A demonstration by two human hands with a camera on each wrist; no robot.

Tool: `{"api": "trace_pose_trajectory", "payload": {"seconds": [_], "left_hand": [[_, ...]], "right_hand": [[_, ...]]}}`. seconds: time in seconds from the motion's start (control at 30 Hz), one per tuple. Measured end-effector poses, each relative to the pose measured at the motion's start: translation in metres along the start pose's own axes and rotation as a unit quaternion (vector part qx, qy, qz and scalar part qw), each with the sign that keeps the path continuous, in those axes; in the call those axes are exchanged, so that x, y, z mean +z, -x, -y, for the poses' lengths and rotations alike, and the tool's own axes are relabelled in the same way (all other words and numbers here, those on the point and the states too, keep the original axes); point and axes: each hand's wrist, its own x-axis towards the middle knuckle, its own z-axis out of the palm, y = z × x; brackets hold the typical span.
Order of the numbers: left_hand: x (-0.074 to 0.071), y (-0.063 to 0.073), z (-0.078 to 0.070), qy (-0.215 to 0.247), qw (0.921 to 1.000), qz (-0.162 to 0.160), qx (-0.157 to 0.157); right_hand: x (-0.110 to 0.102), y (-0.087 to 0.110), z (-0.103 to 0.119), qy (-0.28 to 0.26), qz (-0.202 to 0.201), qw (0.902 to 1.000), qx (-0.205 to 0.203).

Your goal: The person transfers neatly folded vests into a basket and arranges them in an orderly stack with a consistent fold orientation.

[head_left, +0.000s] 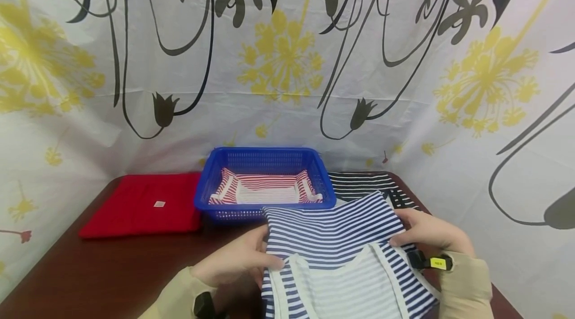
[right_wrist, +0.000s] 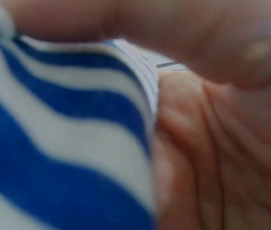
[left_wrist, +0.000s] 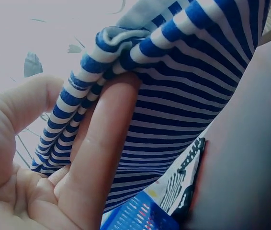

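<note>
A navy-and-white striped garment (head_left: 332, 234) is raised in front of me, partly folded, with pale inner fabric and white seams showing on its lower part. At its left edge my left hand (head_left: 244, 256) pinches the cloth, thumb in front and fingers behind. My right hand (head_left: 433, 231) grips the opposite edge the same way. In the left wrist view, the striped cloth (left_wrist: 183, 96) runs between the thumb and the fingers (left_wrist: 104, 139). Close up in the right wrist view, blue and white stripes (right_wrist: 68, 129) lie beneath a finger, blurred.
Behind the garment stands a blue plastic basket (head_left: 265, 207) holding a folded red-and-white striped garment (head_left: 267, 181). A folded red cloth (head_left: 148, 204) lies to its left on the dark brown table (head_left: 112, 269). Black-and-white striped cloth (head_left: 359, 185) lies at the back right. A patterned curtain (head_left: 287, 124) hangs behind.
</note>
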Motion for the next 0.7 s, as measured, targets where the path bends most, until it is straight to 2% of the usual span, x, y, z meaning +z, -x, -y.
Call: {"api": "trace_pose_trajectory", "payload": {"seconds": [0.23,0.57,0.7], "left_hand": [[0.001,0.002,-0.004,0.036,0.9981,0.045,0.020],[0.001,0.009,-0.015,-0.001,0.9998,0.017,0.004],[-0.002,0.011,-0.017,0.000,0.9998,0.016,0.012]], "right_hand": [[-0.002,0.003,0.005,0.052,-0.003,0.9986,-0.011],[-0.001,0.006,0.007,0.070,-0.004,0.9961,-0.053],[0.003,0.005,0.011,0.087,-0.029,0.9948,-0.044]]}}
